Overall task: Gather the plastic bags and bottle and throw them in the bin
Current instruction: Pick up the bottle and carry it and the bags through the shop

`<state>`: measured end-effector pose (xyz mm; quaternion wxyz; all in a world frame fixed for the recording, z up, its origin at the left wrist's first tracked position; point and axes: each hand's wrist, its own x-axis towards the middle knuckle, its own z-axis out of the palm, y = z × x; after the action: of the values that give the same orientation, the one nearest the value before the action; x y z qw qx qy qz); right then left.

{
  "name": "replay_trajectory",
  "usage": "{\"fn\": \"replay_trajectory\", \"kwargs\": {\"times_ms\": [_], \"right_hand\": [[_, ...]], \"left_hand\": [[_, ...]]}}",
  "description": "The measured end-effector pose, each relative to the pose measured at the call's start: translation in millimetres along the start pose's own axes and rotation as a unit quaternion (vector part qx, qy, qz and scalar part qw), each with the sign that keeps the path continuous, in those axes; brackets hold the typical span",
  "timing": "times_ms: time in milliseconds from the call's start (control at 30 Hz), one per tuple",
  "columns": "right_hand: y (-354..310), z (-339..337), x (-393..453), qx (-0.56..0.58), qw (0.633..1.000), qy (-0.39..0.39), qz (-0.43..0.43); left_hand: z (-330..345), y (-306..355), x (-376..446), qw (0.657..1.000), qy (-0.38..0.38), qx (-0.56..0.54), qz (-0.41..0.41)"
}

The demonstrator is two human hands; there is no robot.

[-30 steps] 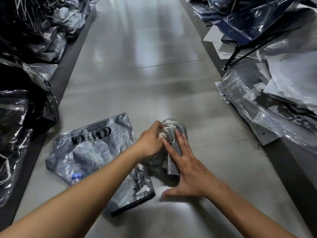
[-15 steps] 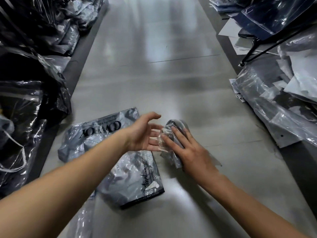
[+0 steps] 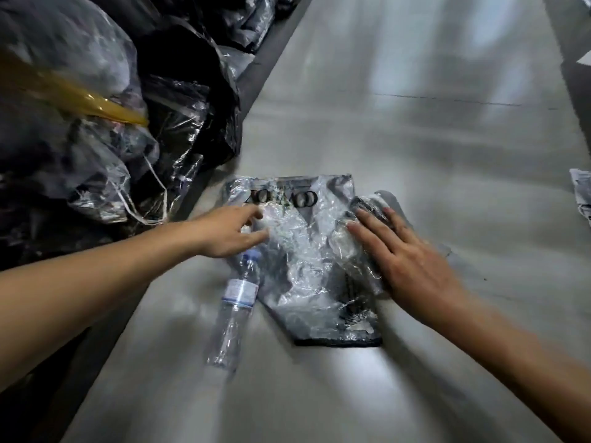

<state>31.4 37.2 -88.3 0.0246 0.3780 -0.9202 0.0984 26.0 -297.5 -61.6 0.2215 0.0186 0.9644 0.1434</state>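
Observation:
A flat clear plastic bag [image 3: 303,251] with black lettering lies on the grey floor in the middle of the head view. A crumpled smaller bag [image 3: 361,228] rests on its right side, pressed down under the spread fingers of my right hand [image 3: 406,260]. My left hand [image 3: 233,231] reaches over the flat bag's left edge, fingers apart and touching the plastic. An empty clear bottle [image 3: 236,305] with a blue cap lies on the floor just below my left hand, its cap against the bag.
Dark garments in clear bags [image 3: 96,139] are piled along the left, with a yellow plastic strip [image 3: 73,97] among them. The edge of more bagged items [image 3: 582,193] shows at the far right. The grey floor [image 3: 415,107] stretches ahead.
The view has swung left. My left hand has let go of the crumpled bag and moved left onto the flat bag. My right hand still presses the crumpled bag, which now sits on the flat one.

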Motion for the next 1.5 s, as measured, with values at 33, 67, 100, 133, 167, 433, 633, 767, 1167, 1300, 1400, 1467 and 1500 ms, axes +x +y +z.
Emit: {"fn": "replay_trajectory", "kwargs": {"times_ms": [33,67,100,133,167,433,633,767,1167,1300,1400,1467,1500], "right_hand": [[-1.7,-0.1,8.3,-0.004,1.0,0.002,-0.014],[-6.5,-0.4,21.9,-0.011,0.999,-0.005,-0.031],[-9.1,0.9,30.8,-0.02,0.999,-0.017,-0.038],[-13.1,1.3,43.8,-0.034,0.998,-0.031,-0.046],[-16.9,3.0,56.7,-0.046,0.996,-0.046,-0.055],[-61.6,60.5,127.9,-0.045,0.987,-0.151,-0.034],[-85.7,116.7,106.7,0.002,0.978,-0.207,-0.012],[-83.6,132.5,86.5,-0.014,0.971,-0.24,-0.012],[-76.4,117.0,53.5,-0.019,0.958,-0.285,-0.019],[-43.6,112.0,39.2,-0.034,0.963,-0.264,-0.028],[-12.4,104.3,28.7,-0.026,0.965,-0.26,0.0],[5.0,99.5,19.0,-0.024,0.967,-0.254,0.016],[8.5,98.6,16.7,-0.019,0.967,-0.252,0.018]], "left_hand": [[3.8,-7.4,-6.2,1.0,0.011,0.011,-0.003],[6.5,-17.8,-15.2,1.0,0.022,0.01,-0.019],[12.3,-23.9,-20.2,0.999,0.024,0.007,-0.04],[18.1,-30.7,-26.9,0.997,0.026,0.001,-0.07],[25.4,-36.2,-32.9,0.994,0.026,-0.007,-0.102],[101.2,-38.3,-61.3,0.972,0.017,-0.062,-0.224],[120.9,-35.3,-63.8,0.968,0.053,-0.057,-0.239],[125.3,-41.3,-62.2,0.967,0.036,-0.066,-0.243],[119.1,-80.4,-75.7,0.961,0.02,0.055,-0.271],[113.0,-80.4,-69.3,0.955,0.0,0.059,-0.291],[107.3,-76.5,-63.5,0.952,-0.032,0.053,-0.3],[103.6,-73.2,-59.5,0.953,-0.046,0.044,-0.297],[101.9,-73.5,-60.3,0.952,-0.051,0.03,-0.3]]}}
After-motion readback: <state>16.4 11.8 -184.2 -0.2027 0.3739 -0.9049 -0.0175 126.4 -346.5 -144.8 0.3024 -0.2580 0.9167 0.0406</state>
